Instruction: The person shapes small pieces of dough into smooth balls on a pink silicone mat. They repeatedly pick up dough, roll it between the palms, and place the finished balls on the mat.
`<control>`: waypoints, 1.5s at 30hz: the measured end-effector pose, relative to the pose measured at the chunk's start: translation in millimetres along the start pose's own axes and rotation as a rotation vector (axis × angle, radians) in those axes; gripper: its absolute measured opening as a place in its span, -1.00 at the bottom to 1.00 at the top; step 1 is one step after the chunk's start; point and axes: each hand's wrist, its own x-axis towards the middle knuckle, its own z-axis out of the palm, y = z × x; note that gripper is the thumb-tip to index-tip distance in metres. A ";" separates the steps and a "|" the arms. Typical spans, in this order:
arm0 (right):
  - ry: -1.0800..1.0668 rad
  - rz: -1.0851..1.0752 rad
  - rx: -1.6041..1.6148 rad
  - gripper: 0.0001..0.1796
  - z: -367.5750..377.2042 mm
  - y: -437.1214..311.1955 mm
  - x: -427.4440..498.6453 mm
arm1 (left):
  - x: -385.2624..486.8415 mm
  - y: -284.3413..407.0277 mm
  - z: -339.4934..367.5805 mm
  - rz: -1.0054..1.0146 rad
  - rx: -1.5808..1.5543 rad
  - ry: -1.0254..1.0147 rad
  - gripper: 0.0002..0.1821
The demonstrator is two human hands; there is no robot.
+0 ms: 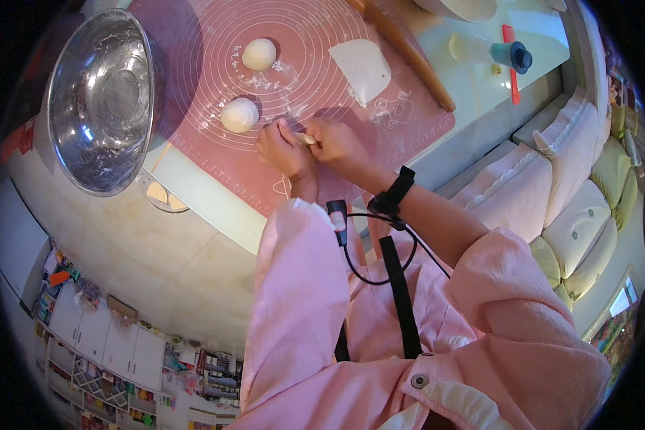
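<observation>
My left hand [286, 149] and my right hand [336, 142] meet over the near part of a pink silicone pastry mat [215, 161]. Pinched between them is a small piece of pale dough [305, 138], mostly covered by my fingers. Just beyond my left hand lies a round dough ball [239, 115], dusted with flour. Farther out on the printed rings is a second dough ball [259, 54]. A white plastic dough scraper [363, 70] lies flat on the mat, past my right hand.
A large steel mixing bowl [102, 102] stands at the left, its inside smeared with flour. A wooden rolling pin [408, 54] crosses the mat's right side. Beyond it are a red plastic tool [509, 64] and a blue-capped container [510, 56]. A cable [376, 281] hangs by my right wrist.
</observation>
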 end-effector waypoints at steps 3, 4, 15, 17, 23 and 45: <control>-0.008 -0.189 -0.043 -0.83 -6.6 -7.8 -3.8 | -5.4 2.0 -14.0 -0.062 -0.240 -0.133 -0.81; -0.049 -0.219 0.001 -0.83 -6.2 -9.0 -8.7 | -7.9 0.1 -19.9 0.003 -0.207 -0.165 -0.81; 0.056 0.107 0.045 -0.76 18.4 -0.5 -16.7 | 2.8 -12.6 -11.0 0.252 0.120 -0.071 -0.86; 0.049 0.037 0.022 -0.80 9.2 -5.2 -3.5 | 5.3 -2.5 -10.7 0.123 0.016 -0.085 -0.85; -0.069 -0.231 0.081 -0.71 -1.6 -14.0 -13.2 | -6.7 2.1 -26.4 -0.035 -0.262 -0.234 -0.84; 0.053 -0.123 0.139 -0.76 11.0 -8.0 -19.6 | -3.5 -28.9 -23.0 0.322 -0.084 -0.183 -0.87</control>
